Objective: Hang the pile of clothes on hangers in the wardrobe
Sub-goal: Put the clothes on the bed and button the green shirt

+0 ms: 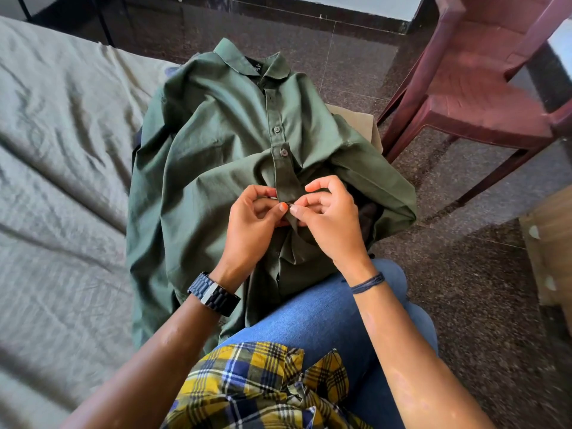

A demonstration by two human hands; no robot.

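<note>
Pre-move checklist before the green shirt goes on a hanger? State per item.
1. Both hands on the placket: ok. The left hand and right hand pinch the button strip of the green shirt at the same spot.
2. Button under the fingers fastened: cannot tell, fingertips cover it.
3. Upper buttons done: ok for the two visible buttons; the collar area is unclear.
4. Shirt lying flat: not ok. It is bunched and creased across the person's lap and the bed edge.
5. Hanger within reach: cannot tell, none in view.
6. Wardrobe: cannot tell, not in view; a maroon plastic chair stands to the right.
</note>
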